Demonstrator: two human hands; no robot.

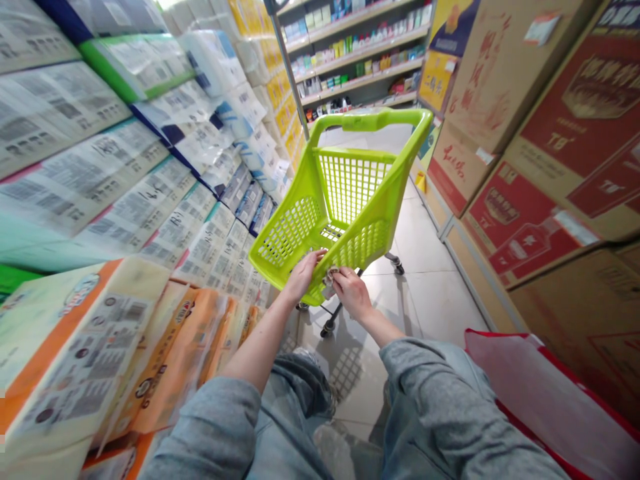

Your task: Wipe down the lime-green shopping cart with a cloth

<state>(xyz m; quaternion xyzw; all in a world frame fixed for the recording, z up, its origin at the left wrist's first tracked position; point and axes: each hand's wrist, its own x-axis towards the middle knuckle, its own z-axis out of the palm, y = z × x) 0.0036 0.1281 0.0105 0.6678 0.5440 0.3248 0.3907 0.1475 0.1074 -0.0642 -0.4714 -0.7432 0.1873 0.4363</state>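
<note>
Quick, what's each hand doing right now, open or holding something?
Left hand: at the green cart; its grip can't be told.
Right hand: closed on a crumpled pale wad.

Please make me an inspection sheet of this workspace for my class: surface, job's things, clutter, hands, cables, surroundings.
Surface: pale tiled floor, with a grid-like shadow near the cart.
Job's things: green shopping cart on wheels; small crumpled wad at its near end.
Clutter: orange packs at lower left; red-edged item at lower right, identity unclear.
Hands: left hand at the cart's near end, grip unclear; right hand pinches the wad.
Cables: nothing seen.
Surroundings: stacked packs left, cardboard boxes right, stocked shelves beyond.
</note>
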